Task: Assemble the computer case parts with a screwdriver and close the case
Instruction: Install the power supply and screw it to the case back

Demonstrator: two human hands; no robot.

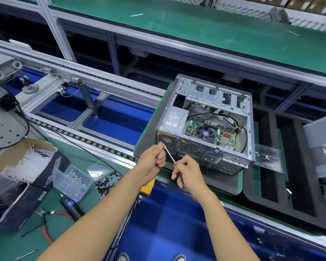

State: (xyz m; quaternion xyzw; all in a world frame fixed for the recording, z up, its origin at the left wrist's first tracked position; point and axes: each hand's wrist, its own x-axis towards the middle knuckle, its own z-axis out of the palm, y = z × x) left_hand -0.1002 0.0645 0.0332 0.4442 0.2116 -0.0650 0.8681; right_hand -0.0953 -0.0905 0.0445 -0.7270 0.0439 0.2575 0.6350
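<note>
Two bare hands meet near the middle of the view, sharing one screwdriver (170, 155). The right hand (189, 172) has its fingers curled round the dark handle with its orange collar, while the left hand (154, 159) pinches the thin metal shaft close to the tip. That tip sits at the left rear corner of the computer case (207, 125), beside the perforated vent of the power supply (175, 118); whether it touches a screw is too small to tell.

From the hands, the case lies at about one o'clock, resting on its side on a grey foam pad (158, 117) with its open side up. Inside show a green circuit board with a round fan (205, 133), black cables and bare metal drive bays at the far end. A clear plastic sheet (269, 157) sticks out from under the case at three o'clock.

At about eight o'clock from the hands, on the green bench, stand two clear tubs of screws (72, 182), one silver, one dark. Below them lie a black electric driver (72, 205) and red-handled pliers (45, 228). Farther toward nine o'clock is an open carton of white cable ties (32, 159).
</note>
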